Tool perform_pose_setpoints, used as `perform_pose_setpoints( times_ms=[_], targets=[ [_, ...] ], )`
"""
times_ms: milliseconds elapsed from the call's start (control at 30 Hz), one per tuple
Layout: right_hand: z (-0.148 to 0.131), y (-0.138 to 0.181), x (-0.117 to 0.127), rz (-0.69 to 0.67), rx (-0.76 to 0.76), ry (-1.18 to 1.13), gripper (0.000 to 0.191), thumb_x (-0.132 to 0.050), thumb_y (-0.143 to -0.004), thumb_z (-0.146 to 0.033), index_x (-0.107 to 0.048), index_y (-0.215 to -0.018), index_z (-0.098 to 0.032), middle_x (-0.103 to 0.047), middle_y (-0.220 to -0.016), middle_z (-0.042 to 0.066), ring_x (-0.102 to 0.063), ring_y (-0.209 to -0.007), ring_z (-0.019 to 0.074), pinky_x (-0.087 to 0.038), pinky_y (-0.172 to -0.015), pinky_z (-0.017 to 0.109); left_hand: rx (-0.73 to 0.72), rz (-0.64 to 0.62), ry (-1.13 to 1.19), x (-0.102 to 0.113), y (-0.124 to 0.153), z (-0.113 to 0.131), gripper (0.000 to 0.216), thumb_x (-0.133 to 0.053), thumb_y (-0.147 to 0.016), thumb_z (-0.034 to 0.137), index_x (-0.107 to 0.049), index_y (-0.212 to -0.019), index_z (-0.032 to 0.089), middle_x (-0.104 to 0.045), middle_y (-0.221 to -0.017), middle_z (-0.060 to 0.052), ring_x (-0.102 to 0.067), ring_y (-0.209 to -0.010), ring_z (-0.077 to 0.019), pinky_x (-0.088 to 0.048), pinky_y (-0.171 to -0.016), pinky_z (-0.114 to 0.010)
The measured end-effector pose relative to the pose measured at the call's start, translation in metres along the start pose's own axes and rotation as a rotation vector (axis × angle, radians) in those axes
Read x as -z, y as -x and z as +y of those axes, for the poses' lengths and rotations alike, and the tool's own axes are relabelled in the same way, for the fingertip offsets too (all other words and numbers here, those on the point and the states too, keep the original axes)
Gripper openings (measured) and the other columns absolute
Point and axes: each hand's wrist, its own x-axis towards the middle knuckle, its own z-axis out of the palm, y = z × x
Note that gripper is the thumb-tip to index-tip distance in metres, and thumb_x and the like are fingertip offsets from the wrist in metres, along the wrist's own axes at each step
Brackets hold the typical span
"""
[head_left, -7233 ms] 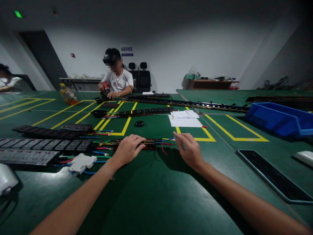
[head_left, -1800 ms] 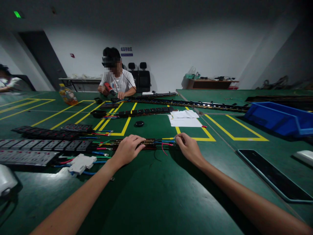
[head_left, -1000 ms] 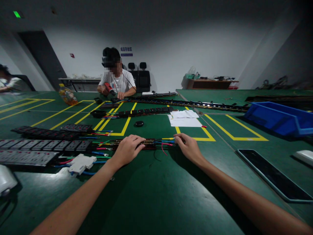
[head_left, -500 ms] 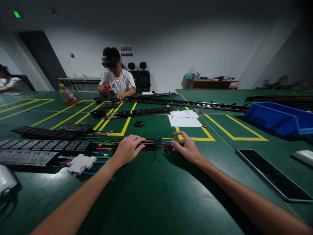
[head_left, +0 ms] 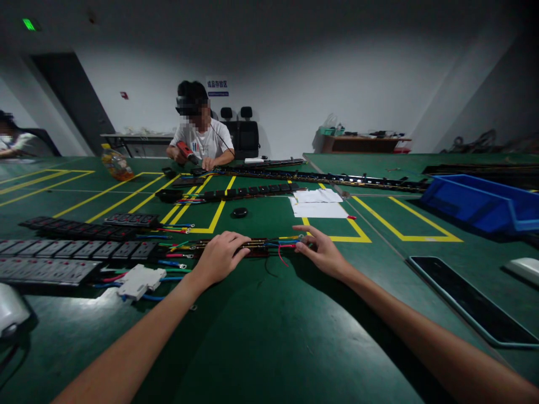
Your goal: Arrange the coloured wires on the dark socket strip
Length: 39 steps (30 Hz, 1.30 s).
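My left hand point(head_left: 222, 257) lies over a narrow dark power strip point(head_left: 257, 245) with brass-coloured rails, thumb on the near side and fingers across the top. Blue, red and yellow wires point(head_left: 286, 242) come out of its right end; a thin red one curls down to the table. My right hand point(head_left: 323, 252) is at the ends of these wires. Its index finger stretches out above them and the thumb touches them or lies just below; the other fingers are partly hidden. A gap shows between index finger and thumb.
Socket strips point(head_left: 76, 251) with lugged wires and a white block point(head_left: 141, 281) lie to the left. A phone point(head_left: 471, 300) and a blue bin point(head_left: 471, 205) are on the right. White papers point(head_left: 318, 209) lie ahead. Across the table, a co-worker point(head_left: 206, 137) holds a red power tool point(head_left: 185, 150).
My right hand has shifted slightly left and down onto the wire ends, its index finger now straighter. My left hand and the strip have stayed in place.
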Motion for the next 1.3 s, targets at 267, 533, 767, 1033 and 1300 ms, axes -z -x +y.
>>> perform_pose_setpoints(
  times_ms=[267,533,767,1033,1300],
  targets=[
    [-0.003,0.005,-0.004,0.099,0.061,0.165,0.044,-0.058,-0.093,-0.038,-0.059,-0.133,-0.021,-0.068,-0.078,0.0,-0.057,-0.062,0.0163,-0.042,-0.063,0.03,0.002,0.004,0.007,0.0,0.0,-0.001,0.028,-0.055,-0.102,0.034,-0.066,-0.124,0.022,-0.071,-0.119,-0.008,-0.064,-0.11,-0.0244,-0.054,-0.094,-0.045],
    [-0.006,0.002,-0.004,0.138,-0.054,0.14,0.041,-0.054,-0.092,-0.049,-0.064,-0.115,-0.017,-0.07,-0.069,0.002,-0.062,-0.062,0.02,-0.042,-0.062,0.031,-0.004,0.006,-0.001,-0.002,0.0,-0.001,0.027,-0.055,-0.102,0.034,-0.065,-0.124,0.022,-0.071,-0.12,-0.007,-0.064,-0.109,-0.0249,-0.054,-0.093,-0.045],
    [0.0,0.002,-0.004,0.411,-0.196,0.425,0.037,-0.05,-0.09,-0.053,-0.056,-0.07,-0.023,-0.061,-0.065,0.002,-0.055,-0.062,0.0192,-0.033,-0.059,0.03,0.006,0.001,-0.001,0.0,0.001,0.0,0.027,-0.054,-0.102,0.035,-0.065,-0.124,0.023,-0.071,-0.12,-0.007,-0.064,-0.11,-0.0242,-0.054,-0.094,-0.044],
    [-0.004,0.002,-0.004,0.214,-0.053,0.409,0.047,-0.042,-0.098,-0.052,-0.055,-0.063,-0.023,-0.06,-0.06,0.003,-0.055,-0.06,0.0189,-0.033,-0.06,0.032,-0.003,0.009,0.009,0.0,0.001,0.0,0.028,-0.054,-0.102,0.034,-0.066,-0.124,0.022,-0.071,-0.12,-0.008,-0.064,-0.11,-0.0246,-0.054,-0.093,-0.045],
    [0.004,0.003,-0.006,0.282,0.099,0.481,0.037,-0.043,-0.101,-0.045,-0.06,-0.077,-0.023,-0.062,-0.071,0.006,-0.056,-0.068,0.0217,-0.038,-0.064,0.033,-0.003,0.013,0.01,0.001,0.0,0.001,0.027,-0.054,-0.102,0.033,-0.066,-0.124,0.022,-0.071,-0.119,-0.008,-0.064,-0.109,-0.0245,-0.054,-0.093,-0.044]
  ],
)
